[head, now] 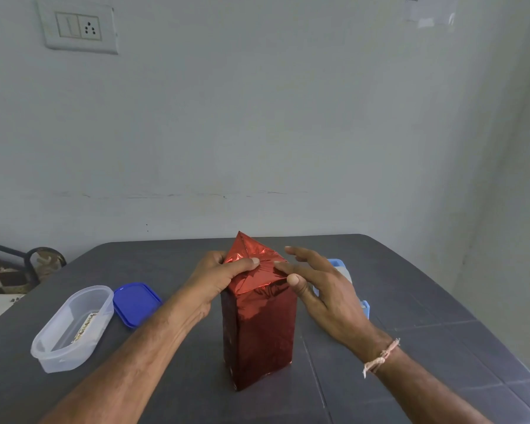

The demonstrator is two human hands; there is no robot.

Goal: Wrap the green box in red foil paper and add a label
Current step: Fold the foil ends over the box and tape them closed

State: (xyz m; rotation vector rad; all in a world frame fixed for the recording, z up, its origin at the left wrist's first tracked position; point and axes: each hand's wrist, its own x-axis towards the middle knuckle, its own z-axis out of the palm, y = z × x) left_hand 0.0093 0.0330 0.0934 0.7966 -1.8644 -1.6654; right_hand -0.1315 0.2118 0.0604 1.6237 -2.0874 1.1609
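The tall upright box covered in shiny red foil paper [259, 328] is standing on the dark grey table [410, 316], directly between the two hands, its lower end resting on the tabletop and its upper end being closed. No green is showing anywhere, so the box itself is fully hidden under the foil.

The left hand [224, 278] is gripping the upper left corner, its thumb lying flat across the folded top and pinning the creased foil there, the other fingers curling round the far side out of sight. The right hand [325, 287] is hovering open at the upper right edge, fingers spread; its index fingertip is touching the foil just beside the left thumb, while the thumb is sitting just off the near right corner. Beyond both sets of fingertips a triangular flap of foil [247, 244] is sticking up, not yet folded down.

The foil is probably thin, slick and crinkly, holding a crease but tearing or springing back easily, so flat finger pressure along fold lines suits it better than pinching. The box looks stiff and fairly light, and being tall it may tip; steadying it near the top corners seems sensible.
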